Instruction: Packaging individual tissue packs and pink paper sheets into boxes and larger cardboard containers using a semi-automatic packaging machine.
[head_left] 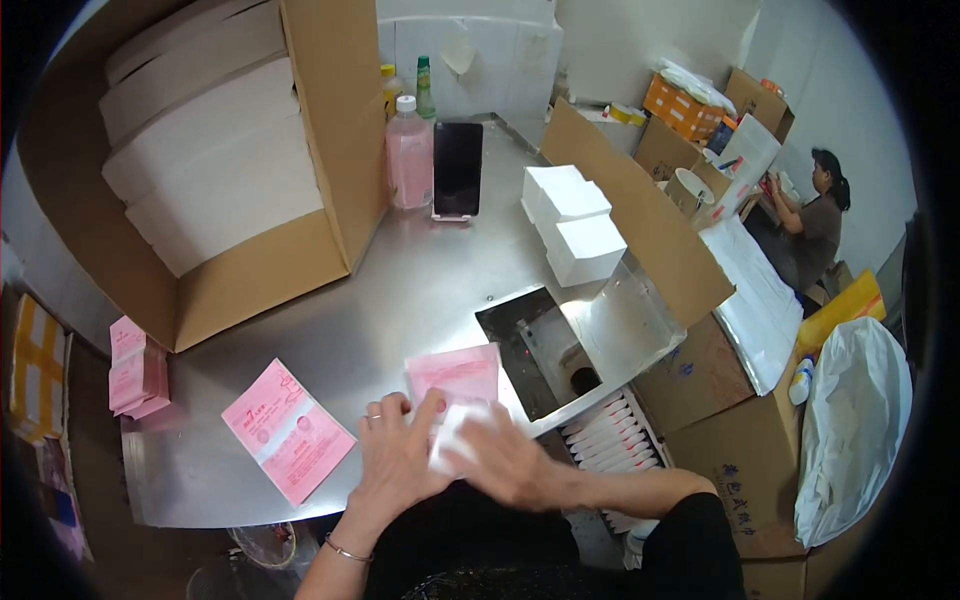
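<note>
A pink printed plastic packet (455,370) lies flat on the steel table in front of me. My left hand (395,450) is at its lower left edge, the fingers bent and pinching that edge. My right hand (510,465) is smeared by motion and closed over a folded stack of white tissues (452,432), which overlaps the packet's lower part. To the left rests a stack of flat pink packets (290,430) with a pale band across it.
A large open carton (265,270) of white tissue stacks stands at the left. White stacks (580,225) sit beyond a rectangular table opening (530,350). A phone (457,170) on a stand and a pink bottle (408,155) are behind. Another person (822,220) sits at far right.
</note>
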